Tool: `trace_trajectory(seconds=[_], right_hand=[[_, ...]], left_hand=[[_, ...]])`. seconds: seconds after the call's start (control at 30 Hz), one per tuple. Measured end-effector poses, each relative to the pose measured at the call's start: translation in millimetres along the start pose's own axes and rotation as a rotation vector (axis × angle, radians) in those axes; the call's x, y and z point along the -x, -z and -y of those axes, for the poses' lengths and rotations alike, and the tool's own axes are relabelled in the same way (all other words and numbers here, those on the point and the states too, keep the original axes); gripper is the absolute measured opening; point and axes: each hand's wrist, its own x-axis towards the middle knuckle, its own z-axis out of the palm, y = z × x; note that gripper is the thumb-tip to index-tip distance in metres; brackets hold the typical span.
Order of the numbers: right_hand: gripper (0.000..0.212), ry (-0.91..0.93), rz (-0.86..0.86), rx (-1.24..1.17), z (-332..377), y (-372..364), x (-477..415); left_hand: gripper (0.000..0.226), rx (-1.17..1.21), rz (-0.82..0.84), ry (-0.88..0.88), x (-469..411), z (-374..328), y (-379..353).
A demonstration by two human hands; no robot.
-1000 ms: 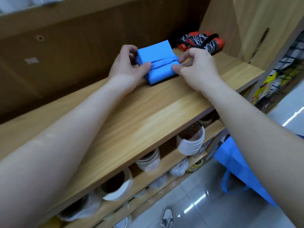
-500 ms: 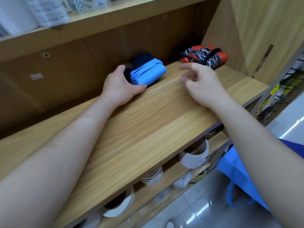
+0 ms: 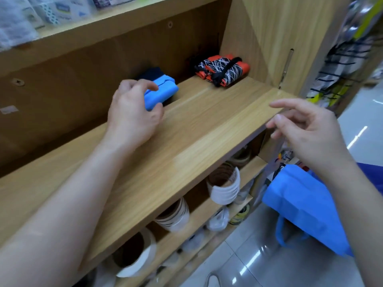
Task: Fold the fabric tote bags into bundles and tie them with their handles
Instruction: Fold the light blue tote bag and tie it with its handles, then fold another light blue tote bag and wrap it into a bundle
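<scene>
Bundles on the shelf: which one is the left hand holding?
The plain blue bundle, gripped between fingers and thumb of the left hand. The orange-and-black patterned bundle lies apart to its right, untouched.

- Wooden shelf, light grain, spans centre of frame.
- Tape rolls, lower shelf, bottom centre.
- Packaged goods, blurred, upper left.
- Glossy tiled floor, lower right.
</scene>
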Motion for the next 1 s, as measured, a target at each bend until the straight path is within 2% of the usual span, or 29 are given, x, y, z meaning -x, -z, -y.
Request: trace_trajectory(seconds=[0.1, 0.23, 0.37, 0.5, 0.6, 0.7, 0.83, 1.0], right_hand=[[0.026, -0.048, 0.018, 0.071, -26, 22, 17], [0.022, -0.133, 0.031, 0.248, -63, 51, 48], [0.018, -0.281, 0.043, 0.46, -97, 78, 92], [0.018, -0.518, -0.063, 0.477, -131, 105, 141], [0.019, -0.664, -0.199, 0.422, -159, 124, 174], [0.021, -0.811, -0.351, 0.329, -199, 143, 199], [0.021, -1.029, -0.596, 0.008, -265, 168, 216], [0.024, -1.27, -0.75, -0.297, -376, 193, 218]], left_hand=[[0.016, 0.099, -0.007, -0.154, 28, -49, -10], [0.015, 0.315, 0.072, -0.33, 76, -106, -48], [0.018, 0.388, 0.34, -0.451, 115, -128, -122], [0.021, 0.362, 0.676, -0.36, 139, -124, -210], [0.021, 0.237, 0.877, -0.362, 151, -124, -263], [0.022, 0.155, 1.01, -0.395, 162, -132, -308], [0.023, 0.091, 1.108, -0.415, 179, -155, -382], [0.025, -0.011, 1.191, -0.435, 205, -191, -494]])
